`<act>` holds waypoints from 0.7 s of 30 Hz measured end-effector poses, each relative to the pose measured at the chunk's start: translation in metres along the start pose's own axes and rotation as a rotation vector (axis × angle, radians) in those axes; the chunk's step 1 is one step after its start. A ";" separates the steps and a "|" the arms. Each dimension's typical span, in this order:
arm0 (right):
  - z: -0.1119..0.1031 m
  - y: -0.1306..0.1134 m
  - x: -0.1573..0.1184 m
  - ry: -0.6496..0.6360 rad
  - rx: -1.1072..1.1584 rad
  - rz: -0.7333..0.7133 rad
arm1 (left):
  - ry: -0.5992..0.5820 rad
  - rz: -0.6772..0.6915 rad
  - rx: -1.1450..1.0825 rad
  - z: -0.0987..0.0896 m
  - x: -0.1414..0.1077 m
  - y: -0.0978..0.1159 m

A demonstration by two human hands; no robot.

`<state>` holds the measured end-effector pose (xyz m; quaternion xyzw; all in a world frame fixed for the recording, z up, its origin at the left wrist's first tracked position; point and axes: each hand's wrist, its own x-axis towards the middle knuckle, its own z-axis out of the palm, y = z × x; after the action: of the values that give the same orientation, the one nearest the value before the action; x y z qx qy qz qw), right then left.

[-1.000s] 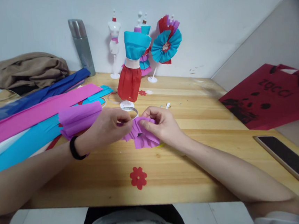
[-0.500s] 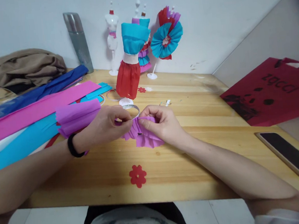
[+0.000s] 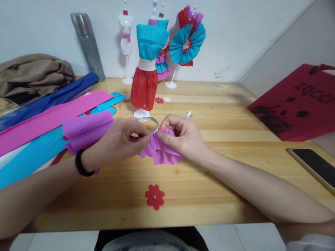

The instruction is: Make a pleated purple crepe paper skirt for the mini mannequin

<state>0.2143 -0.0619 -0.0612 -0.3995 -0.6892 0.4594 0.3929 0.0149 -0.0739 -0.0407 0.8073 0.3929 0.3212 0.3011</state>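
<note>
Low over the table, my left hand (image 3: 127, 138) and my right hand (image 3: 183, 136) meet around a gathered strip of purple crepe paper (image 3: 167, 156). Thumb and forefinger of the left hand pinch its left part, where it joins a thin pale hoop-like band (image 3: 157, 125). The right fingers close on the paper's upper edge, just right of the band. Ruffles hang below both hands; the fingertips hide how paper and band are joined. Nearer me, a red paper flower (image 3: 155, 197) lies flat on the table.
Behind my hands stands a doll mannequin in a blue and red crepe dress (image 3: 144, 88), with other small mannequins further back. Crepe paper strips (image 3: 46, 112) and a grey bottle (image 3: 89, 50) are left. A red paper bag (image 3: 300, 102) and a phone (image 3: 324, 178) are right.
Both hands stay pinched on the purple paper and have barely shifted. The pleats hang slightly differently, and the view has moved a little.
</note>
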 end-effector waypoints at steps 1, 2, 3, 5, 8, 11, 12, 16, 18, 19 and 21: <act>0.000 0.000 0.000 0.003 -0.002 0.000 | 0.001 0.009 0.005 0.000 0.000 0.000; 0.000 0.001 0.000 0.004 0.000 0.000 | 0.001 0.017 0.011 0.000 0.000 0.000; 0.000 0.001 0.000 0.002 0.004 -0.001 | 0.000 0.026 0.017 0.001 0.000 0.000; 0.000 0.002 0.001 -0.005 0.018 0.001 | -0.006 0.044 0.028 0.001 -0.001 0.000; -0.002 0.004 0.003 -0.018 0.047 0.029 | -0.046 0.089 0.063 -0.001 -0.001 -0.002; -0.006 0.007 0.006 -0.029 0.091 0.072 | -0.086 0.197 0.111 -0.004 0.001 -0.006; -0.007 0.008 0.007 -0.035 0.104 0.086 | -0.094 0.239 0.116 -0.005 0.002 -0.007; -0.012 0.011 0.010 -0.151 0.102 0.111 | -0.160 0.344 0.068 -0.008 0.004 -0.012; -0.013 0.011 0.011 -0.217 0.090 0.110 | -0.190 0.358 0.049 -0.009 0.005 -0.014; -0.014 0.011 0.012 -0.233 0.092 0.112 | -0.201 0.359 0.045 -0.010 0.006 -0.015; -0.014 0.010 0.012 -0.248 0.112 0.119 | -0.220 0.359 0.040 -0.011 0.006 -0.017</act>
<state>0.2248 -0.0443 -0.0644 -0.3571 -0.6809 0.5654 0.2985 0.0018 -0.0573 -0.0448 0.9005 0.2139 0.2715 0.2640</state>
